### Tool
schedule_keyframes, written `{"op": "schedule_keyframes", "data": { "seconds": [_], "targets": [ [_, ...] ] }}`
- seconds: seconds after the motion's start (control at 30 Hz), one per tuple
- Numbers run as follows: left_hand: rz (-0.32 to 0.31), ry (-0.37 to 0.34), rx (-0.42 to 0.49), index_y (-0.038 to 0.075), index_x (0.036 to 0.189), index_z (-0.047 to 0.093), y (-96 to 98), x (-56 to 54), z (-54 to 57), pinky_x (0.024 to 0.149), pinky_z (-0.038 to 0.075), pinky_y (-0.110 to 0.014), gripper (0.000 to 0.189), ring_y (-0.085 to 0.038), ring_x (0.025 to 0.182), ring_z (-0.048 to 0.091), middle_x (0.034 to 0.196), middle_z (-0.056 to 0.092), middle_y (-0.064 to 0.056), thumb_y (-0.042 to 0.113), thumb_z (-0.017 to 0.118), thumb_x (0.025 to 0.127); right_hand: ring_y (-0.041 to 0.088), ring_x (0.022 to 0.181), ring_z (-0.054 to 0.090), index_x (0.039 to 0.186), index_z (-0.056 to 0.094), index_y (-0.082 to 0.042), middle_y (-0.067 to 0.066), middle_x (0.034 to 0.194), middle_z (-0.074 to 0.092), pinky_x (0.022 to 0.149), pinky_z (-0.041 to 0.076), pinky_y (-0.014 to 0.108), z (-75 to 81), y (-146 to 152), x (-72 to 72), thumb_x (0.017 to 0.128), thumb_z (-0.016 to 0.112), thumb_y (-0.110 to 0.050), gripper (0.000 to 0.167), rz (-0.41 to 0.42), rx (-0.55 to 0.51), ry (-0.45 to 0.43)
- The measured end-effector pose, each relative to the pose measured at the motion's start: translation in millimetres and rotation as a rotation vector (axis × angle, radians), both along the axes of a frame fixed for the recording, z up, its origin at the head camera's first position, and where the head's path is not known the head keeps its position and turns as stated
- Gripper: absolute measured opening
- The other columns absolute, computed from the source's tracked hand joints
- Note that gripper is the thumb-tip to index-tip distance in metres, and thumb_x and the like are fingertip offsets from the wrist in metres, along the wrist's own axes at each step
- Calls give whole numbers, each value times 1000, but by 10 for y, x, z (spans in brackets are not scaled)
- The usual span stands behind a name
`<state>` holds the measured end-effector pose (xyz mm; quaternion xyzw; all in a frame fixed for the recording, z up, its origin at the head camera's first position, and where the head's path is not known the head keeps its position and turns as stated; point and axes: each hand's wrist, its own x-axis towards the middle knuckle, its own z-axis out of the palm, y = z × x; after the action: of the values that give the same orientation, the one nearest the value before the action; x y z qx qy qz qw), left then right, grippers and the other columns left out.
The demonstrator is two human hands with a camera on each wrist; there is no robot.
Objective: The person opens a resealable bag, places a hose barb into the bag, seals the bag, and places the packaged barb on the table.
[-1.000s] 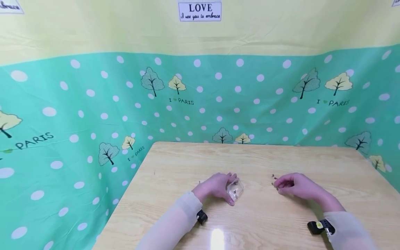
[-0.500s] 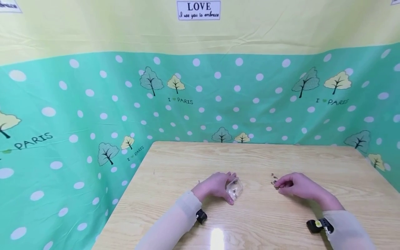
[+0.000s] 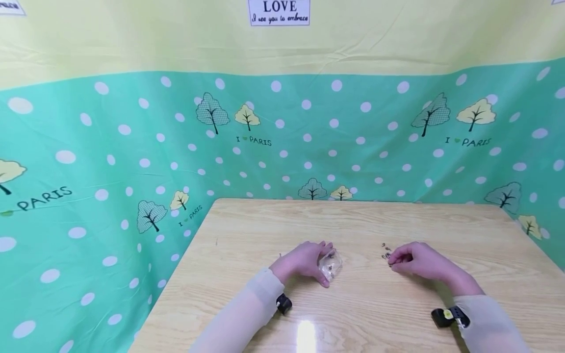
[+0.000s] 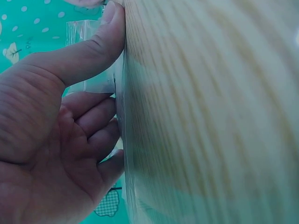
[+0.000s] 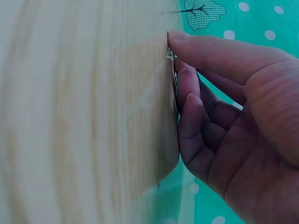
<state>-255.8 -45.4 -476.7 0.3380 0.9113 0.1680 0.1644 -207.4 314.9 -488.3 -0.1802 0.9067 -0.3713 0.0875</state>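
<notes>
On the table lies a small clear plastic bag with a few tiny dark bits inside. My left hand holds it, thumb at the near side and fingers at the far side; a transparent flap of the bag stands up behind the thumb in the left wrist view. To the right, my right hand has thumb and forefinger brought together at the tabletop. A tiny shiny metal piece shows between those fingertips, too small to name. Several similar small metal pieces lie just left of and beyond the fingertips.
The light wooden table ends at a green dotted cloth hung along the back and sides. Bare tabletop lies between the two hands. Black wrist cameras sit under both forearms, close above the table.
The right fingertips have drawn slightly together among the small metal pieces, and some of these have shifted a little. The left hand stays on the bag. The head view has tilted slightly.
</notes>
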Motion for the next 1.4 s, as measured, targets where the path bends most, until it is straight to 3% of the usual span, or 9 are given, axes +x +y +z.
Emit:
{"op": "schedule_keyframes", "data": {
  "seconds": [0.4,1.2,1.4],
  "targets": [
    [-14,15,-13,18,161,51,-15,-21,-5,129,27,-45,103,-26,155,39,169,41,2,39,100,73,6,85,64,101,79,-13,-5,96,74,74,56,25,15,-7,-8,94,81,-13,7,18,-1,-9],
    [6,10,-15,20,161,52,-17,-32,-11,127,31,-47,103,-36,153,41,169,41,-3,39,100,72,7,85,62,104,79,-12,-4,97,73,75,55,25,50,-17,-22,96,80,-15,8,33,-16,-25],
    [5,-2,2,20,160,53,-8,-1,-13,128,30,-48,102,-33,154,40,168,42,1,38,101,71,9,85,62,105,79,-13,-4,98,74,73,54,25,65,-75,7,96,81,-17,10,40,-21,-31]
  ]
}}
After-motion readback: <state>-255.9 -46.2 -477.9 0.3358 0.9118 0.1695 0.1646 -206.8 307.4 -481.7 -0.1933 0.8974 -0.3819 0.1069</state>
